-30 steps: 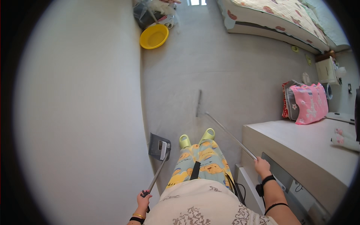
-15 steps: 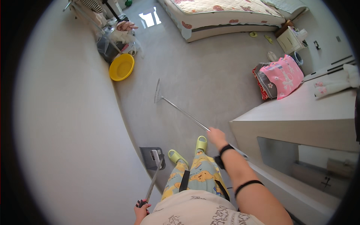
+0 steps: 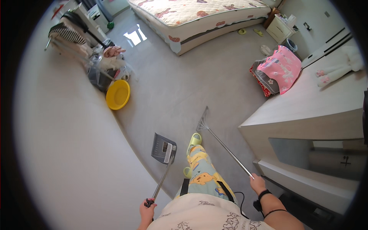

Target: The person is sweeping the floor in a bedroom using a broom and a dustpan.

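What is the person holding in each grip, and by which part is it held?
Left grip: the grey dustpan, near the upper end of its long handle. Right grip: the fan-headed broom, by its metal pole.

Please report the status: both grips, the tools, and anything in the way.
Left grip closed on dustpan handle. Right grip closed on broom pole. Yellow-green slipper close to broom head, possibly in its way.

the left hand (image 3: 148, 209) is held low at the left, curled into a grip. the right hand (image 3: 258, 184) is held farther forward, also clenched, its forearm (image 3: 281, 217) slanted inward.
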The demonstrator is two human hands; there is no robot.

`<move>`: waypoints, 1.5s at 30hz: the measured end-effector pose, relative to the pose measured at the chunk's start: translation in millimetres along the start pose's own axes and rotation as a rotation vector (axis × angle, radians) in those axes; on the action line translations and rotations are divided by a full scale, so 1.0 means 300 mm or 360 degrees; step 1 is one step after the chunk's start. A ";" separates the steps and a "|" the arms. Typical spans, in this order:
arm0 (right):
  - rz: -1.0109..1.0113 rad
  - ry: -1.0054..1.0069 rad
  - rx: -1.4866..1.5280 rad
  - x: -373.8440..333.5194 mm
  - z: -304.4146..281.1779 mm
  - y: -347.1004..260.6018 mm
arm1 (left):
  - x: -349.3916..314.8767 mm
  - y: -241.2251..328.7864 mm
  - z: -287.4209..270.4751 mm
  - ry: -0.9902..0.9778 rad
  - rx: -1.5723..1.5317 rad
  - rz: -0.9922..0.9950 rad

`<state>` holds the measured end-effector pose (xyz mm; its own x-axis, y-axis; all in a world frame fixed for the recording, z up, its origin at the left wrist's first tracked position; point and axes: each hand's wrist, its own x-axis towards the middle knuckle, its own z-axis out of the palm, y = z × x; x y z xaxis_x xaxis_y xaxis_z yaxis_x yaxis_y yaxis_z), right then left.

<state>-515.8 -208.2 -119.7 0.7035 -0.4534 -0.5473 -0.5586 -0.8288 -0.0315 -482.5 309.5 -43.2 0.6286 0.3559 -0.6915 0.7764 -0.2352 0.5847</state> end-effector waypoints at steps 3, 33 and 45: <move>-0.0005 -0.0023 0.0175 -0.015 -0.088 0.020 | 0.085 0.150 -0.013 -0.0075 0.0035 0.0012; 0.1164 0.0124 0.1276 -0.206 -0.105 -0.852 | 1.099 1.506 0.150 -0.0738 0.2184 0.1124; 0.1017 0.0077 0.0996 1.011 -0.383 -1.051 | 1.163 1.666 0.267 -0.0947 0.2453 0.1405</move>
<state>-75.8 -122.0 -179.6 0.1856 -0.7921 -0.5814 -0.9776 -0.0891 -0.1906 128.3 243.8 -26.1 0.4877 -0.5487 -0.6790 -0.5987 -0.7763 0.1972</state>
